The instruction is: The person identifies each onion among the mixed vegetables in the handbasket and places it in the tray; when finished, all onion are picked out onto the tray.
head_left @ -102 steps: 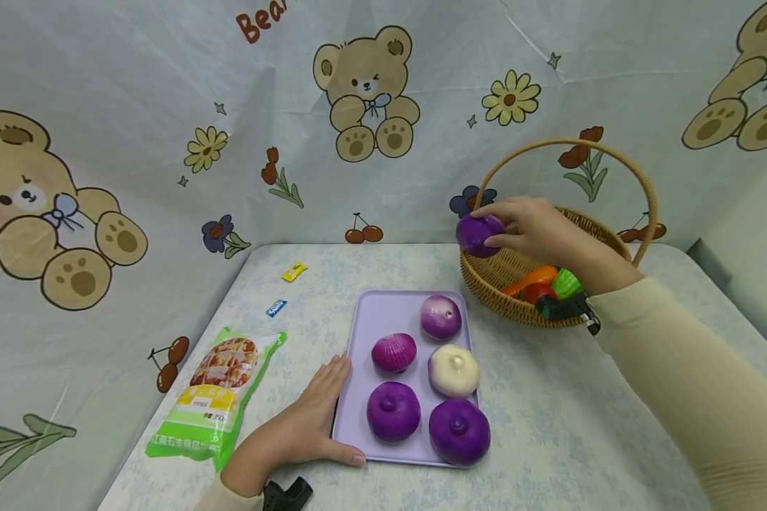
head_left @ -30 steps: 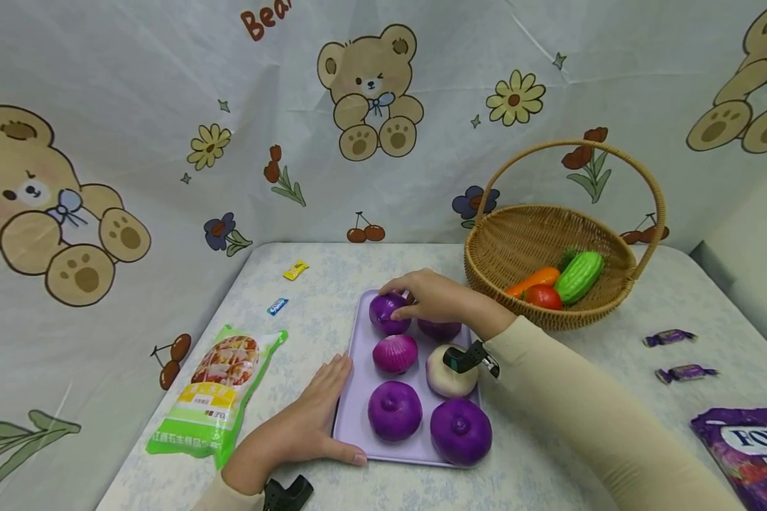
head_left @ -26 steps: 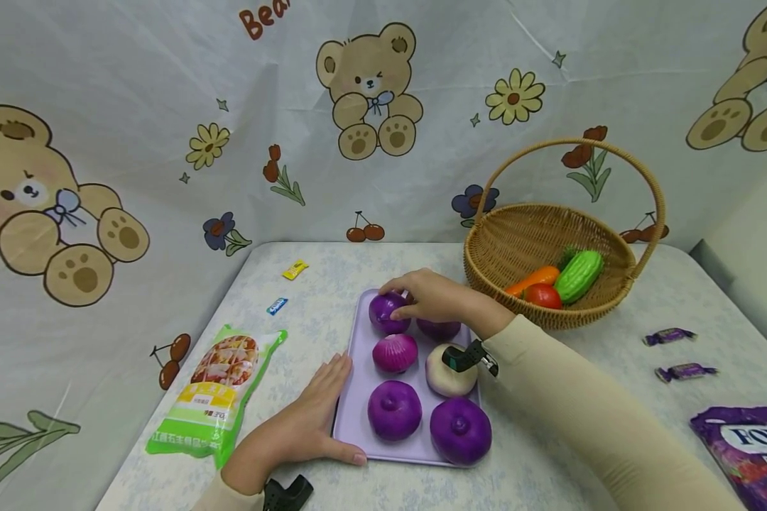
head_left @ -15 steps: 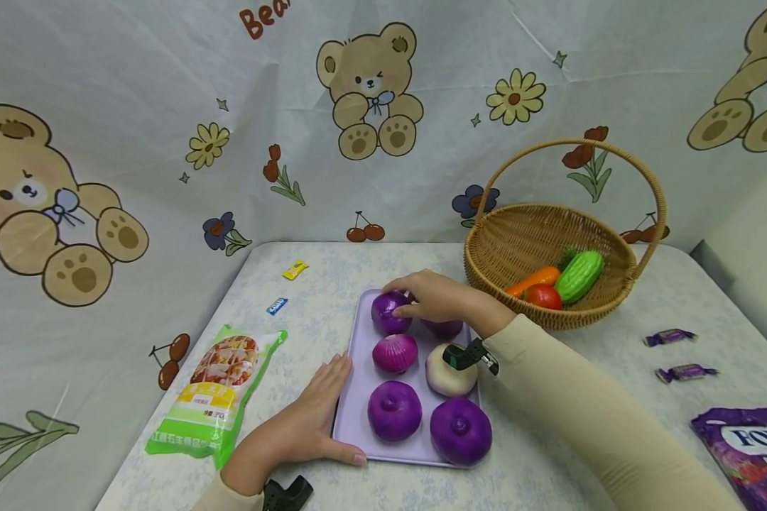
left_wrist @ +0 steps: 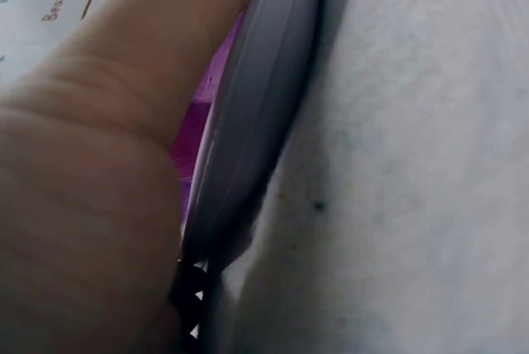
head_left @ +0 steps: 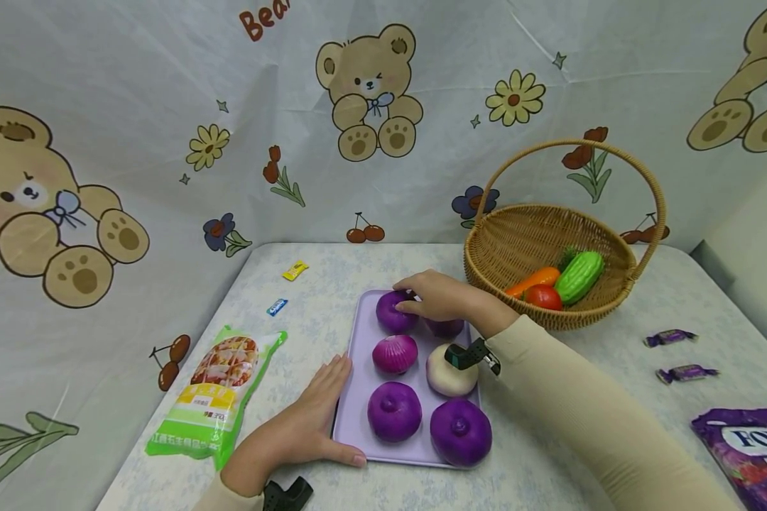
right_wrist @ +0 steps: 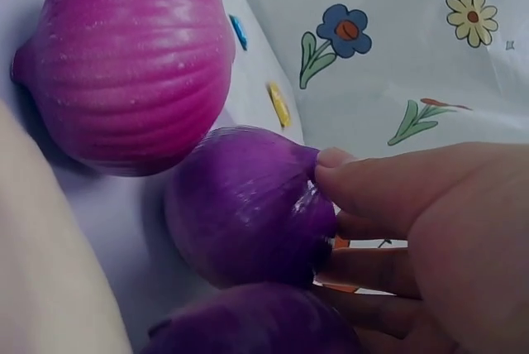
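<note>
My right hand [head_left: 441,294] holds a dark purple onion [head_left: 391,312] in the far left part of the lilac tray [head_left: 364,333]. In the right wrist view the thumb touches the pointed end of that onion [right_wrist: 244,205], with fingers behind it. Fingers partly hide another purple onion [head_left: 446,328] to the right. Nearer on the tray lie a ribbed pink-purple onion [head_left: 395,354], a white onion [head_left: 449,376] and two large purple onions, left [head_left: 394,411] and right [head_left: 461,433]. My left hand [head_left: 309,426] lies with extended fingers along the tray's left edge.
A wicker basket [head_left: 530,234] at the back right holds a carrot [head_left: 533,282], a tomato [head_left: 543,297] and a green bumpy gourd [head_left: 580,277]. A green food bag [head_left: 214,397] lies left, small candies [head_left: 295,270] behind it. Purple wrapped candies [head_left: 670,338] and a purple bag [head_left: 751,454] lie right.
My right hand has brought the purple onion from the basket down to the tray's far left part. Lately onion and fingers have shifted slightly right. The left hand has stayed at the tray's edge.
</note>
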Demonstrator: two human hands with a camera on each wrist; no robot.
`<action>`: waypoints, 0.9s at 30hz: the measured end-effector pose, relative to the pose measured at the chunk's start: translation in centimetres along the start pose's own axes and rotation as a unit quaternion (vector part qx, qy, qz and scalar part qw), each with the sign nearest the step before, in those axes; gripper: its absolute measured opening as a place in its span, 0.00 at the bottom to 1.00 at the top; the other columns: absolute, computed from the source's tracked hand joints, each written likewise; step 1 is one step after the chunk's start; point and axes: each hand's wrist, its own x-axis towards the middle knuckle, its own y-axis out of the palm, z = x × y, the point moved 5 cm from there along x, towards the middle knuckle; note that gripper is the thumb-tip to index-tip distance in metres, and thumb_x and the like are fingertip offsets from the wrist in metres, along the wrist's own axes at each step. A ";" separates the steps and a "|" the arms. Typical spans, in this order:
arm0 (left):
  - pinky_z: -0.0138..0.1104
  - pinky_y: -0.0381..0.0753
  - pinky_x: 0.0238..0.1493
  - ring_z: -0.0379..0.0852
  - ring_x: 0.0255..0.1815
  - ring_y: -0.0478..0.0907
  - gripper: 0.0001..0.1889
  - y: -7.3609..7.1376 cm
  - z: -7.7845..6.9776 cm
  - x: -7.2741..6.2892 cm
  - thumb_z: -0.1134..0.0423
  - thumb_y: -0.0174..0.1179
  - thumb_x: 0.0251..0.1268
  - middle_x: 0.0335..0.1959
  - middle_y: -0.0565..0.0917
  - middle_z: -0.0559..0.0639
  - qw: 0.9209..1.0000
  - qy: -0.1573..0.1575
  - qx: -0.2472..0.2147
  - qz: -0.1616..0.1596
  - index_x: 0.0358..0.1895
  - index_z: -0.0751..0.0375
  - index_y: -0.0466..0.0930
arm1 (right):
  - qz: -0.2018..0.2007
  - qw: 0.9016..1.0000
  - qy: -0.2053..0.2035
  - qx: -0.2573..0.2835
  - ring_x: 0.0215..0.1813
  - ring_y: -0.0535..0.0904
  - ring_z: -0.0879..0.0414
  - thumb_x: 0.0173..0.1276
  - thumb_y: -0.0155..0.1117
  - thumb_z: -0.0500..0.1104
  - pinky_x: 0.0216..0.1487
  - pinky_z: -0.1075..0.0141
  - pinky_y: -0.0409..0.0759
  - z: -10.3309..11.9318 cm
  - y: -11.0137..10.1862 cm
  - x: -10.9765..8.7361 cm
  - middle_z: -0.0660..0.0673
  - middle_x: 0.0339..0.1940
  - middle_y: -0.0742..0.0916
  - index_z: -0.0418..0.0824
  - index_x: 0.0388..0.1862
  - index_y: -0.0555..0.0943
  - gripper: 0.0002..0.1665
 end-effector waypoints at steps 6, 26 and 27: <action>0.51 0.34 0.82 0.58 0.85 0.32 0.78 0.0 0.1 0.0 0.25 0.76 0.44 0.86 0.39 0.62 1.000 -0.001 -0.001 -0.001 0.85 0.69 0.38 | -0.009 1.000 -0.010 0.006 0.66 0.80 0.42 0.81 0.64 0.48 0.70 0.50 0.74 -0.2 -0.2 -0.2 0.37 0.63 0.86 0.32 0.70 0.80 0.27; 0.53 0.38 0.81 0.57 0.85 0.31 0.79 0.0 0.2 -0.1 0.25 0.77 0.44 0.87 0.35 0.60 1.000 0.005 -0.012 -0.003 0.86 0.65 0.34 | -0.088 0.995 -0.036 0.009 0.65 0.81 0.43 0.82 0.64 0.47 0.67 0.46 0.77 2.1 -7.5 -5.8 0.37 0.67 0.83 0.33 0.72 0.78 0.28; 0.54 0.38 0.81 0.57 0.85 0.30 0.79 0.0 0.3 -0.1 0.26 0.77 0.44 0.87 0.34 0.60 1.000 0.001 -0.016 -0.003 0.86 0.63 0.33 | -0.097 0.995 -0.037 0.005 0.64 0.81 0.43 0.82 0.64 0.47 0.66 0.46 0.78 2.0 -8.1 -6.4 0.38 0.67 0.83 0.33 0.72 0.78 0.27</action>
